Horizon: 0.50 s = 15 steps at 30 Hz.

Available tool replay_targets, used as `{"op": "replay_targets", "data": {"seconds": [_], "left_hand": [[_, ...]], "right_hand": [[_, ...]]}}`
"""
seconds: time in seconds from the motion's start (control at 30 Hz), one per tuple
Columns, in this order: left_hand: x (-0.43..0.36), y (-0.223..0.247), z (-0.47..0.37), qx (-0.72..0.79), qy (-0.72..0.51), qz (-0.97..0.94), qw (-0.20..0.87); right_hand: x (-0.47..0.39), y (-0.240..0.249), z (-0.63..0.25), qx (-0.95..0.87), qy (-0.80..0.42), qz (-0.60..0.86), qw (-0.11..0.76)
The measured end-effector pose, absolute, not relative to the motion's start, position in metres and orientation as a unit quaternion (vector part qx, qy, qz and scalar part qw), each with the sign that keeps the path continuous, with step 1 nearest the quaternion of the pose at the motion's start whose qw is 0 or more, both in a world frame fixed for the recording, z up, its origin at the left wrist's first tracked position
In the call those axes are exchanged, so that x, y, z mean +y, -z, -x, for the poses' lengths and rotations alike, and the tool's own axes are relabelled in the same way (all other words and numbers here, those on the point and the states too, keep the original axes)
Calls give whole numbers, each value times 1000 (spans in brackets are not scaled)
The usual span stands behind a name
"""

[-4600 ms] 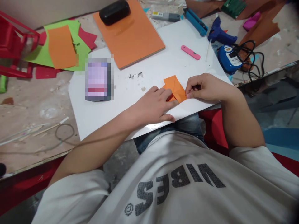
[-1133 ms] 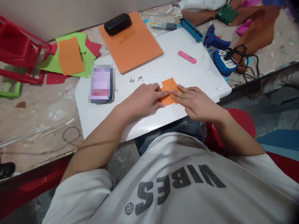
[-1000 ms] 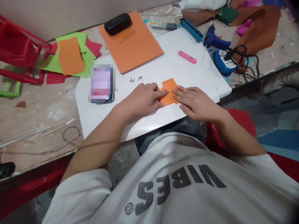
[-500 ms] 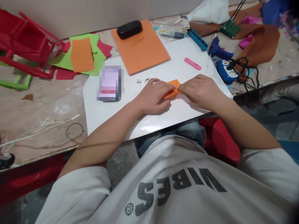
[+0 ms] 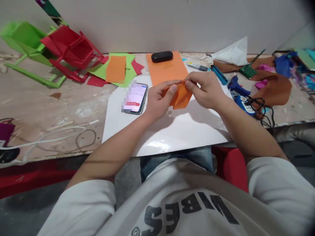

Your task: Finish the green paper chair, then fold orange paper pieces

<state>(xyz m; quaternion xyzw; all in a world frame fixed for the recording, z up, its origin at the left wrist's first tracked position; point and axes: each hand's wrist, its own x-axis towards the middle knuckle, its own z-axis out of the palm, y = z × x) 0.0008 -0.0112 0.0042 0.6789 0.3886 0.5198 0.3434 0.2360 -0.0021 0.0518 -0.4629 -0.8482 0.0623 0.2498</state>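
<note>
A folded piece of orange paper (image 5: 181, 98) is held up above the white board (image 5: 172, 131), its creased panels hanging downward. My left hand (image 5: 162, 96) pinches its left upper side between thumb and fingers. At the top right corner, my right hand (image 5: 205, 88) grips it the same way, thumb toward me. The fingertips behind the paper are partly hidden. To the left of my left hand lies a phone (image 5: 137, 98) with its screen lit. Beyond both hands is an orange sheet (image 5: 169, 68) with a black case (image 5: 162, 56) on it.
Green (image 5: 27, 42) and red (image 5: 71, 49) paper rocking chairs stand at the left, near green, orange and red paper pieces (image 5: 115, 68). A blue glue gun (image 5: 237, 87), a coiled black cable (image 5: 264, 111) and cutters (image 5: 219, 74) lie right. White cable (image 5: 49, 141) crosses the left front.
Both hands have lifted the orange paper off the board and tilted it up, so its panels now face me. The view has tipped upward, showing more of the wall and the chairs.
</note>
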Motion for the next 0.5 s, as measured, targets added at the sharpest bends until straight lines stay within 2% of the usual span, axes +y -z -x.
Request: {"op": "replay_targets", "data": {"seconds": [0.27,0.5], "left_hand": [[-12,11,-6,417,-507,-665,355],[-17,11,-7,427,-477,-659,395]], "right_hand": [[-1,-3,-225,-801,-71,476,356],[-5,10,-226,-794,-79,498,339]]}}
